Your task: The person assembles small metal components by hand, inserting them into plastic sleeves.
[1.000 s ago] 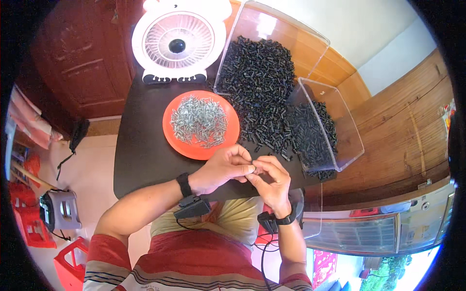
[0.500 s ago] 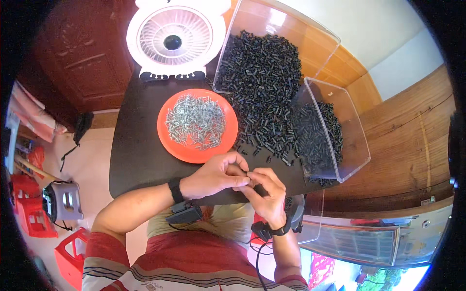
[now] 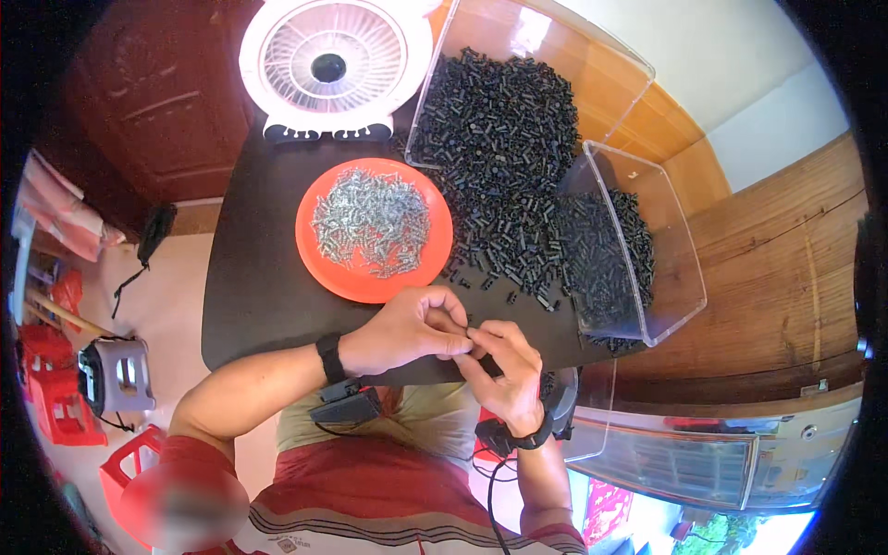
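My left hand [image 3: 407, 328] and my right hand [image 3: 505, 372] meet fingertip to fingertip over the front edge of the dark table. Both are closed in a pinch; whatever sits between the tips is too small and covered to make out. Just beyond my left hand lies an orange-red plate [image 3: 319, 277] bearing a heap of small silvery metal pieces [image 3: 370, 222]. Past my right hand spreads a big pile of short black tube-like parts [image 3: 504, 199], with a few loose ones near the plate's right side.
A white fan [image 3: 328, 69] stands at the back left of the table [image 3: 254, 268]. Clear plastic bins [image 3: 671, 264] lie tipped at the right, black parts spilling from them. Red stools [image 3: 65, 388] and a grey stool [image 3: 125, 375] are on the floor at left.
My hands stay pinched together in nearly the same spot, with small finger shifts. The whole view has shifted slightly, so the plate and fan appear a little higher.
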The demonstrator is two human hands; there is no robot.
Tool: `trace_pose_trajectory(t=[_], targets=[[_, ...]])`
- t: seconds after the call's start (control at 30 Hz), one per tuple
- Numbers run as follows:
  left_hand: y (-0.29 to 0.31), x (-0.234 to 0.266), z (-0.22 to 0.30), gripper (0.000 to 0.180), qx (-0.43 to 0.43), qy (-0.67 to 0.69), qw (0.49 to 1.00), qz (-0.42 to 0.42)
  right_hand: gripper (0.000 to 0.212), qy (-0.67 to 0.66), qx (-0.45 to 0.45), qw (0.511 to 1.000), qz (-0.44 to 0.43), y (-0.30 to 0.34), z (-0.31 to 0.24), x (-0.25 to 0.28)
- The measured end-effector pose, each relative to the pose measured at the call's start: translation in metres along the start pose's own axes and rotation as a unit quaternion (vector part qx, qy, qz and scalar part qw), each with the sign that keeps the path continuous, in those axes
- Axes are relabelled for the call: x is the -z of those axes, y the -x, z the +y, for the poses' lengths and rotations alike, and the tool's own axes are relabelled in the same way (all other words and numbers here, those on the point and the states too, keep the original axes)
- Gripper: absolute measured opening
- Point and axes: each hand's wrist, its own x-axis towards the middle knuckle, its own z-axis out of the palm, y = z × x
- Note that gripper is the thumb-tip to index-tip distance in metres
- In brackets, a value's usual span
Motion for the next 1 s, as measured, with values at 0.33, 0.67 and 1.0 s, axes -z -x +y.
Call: trace_pose_trajectory(t=[0.33,0.67,1.0], targets=[[0.001,-0.002,-0.002,0.022,0.009,-0.039,0.999,-0.014,0.031,0.014,0.013,1.000,0.014,0.006,-0.012,-0.002],[0.002,-0.003,-0.003,0.018,0.015,0.011,0.999,-0.049,0.030,-0.014,-0.044,0.998,0.036,0.024,-0.010,-0.002],[0.005,-0.004,-0.004,0.019,0.024,0.012,0.997,-0.077,0.031,-0.024,-0.072,0.996,0.053,0.029,-0.019,-0.004]])
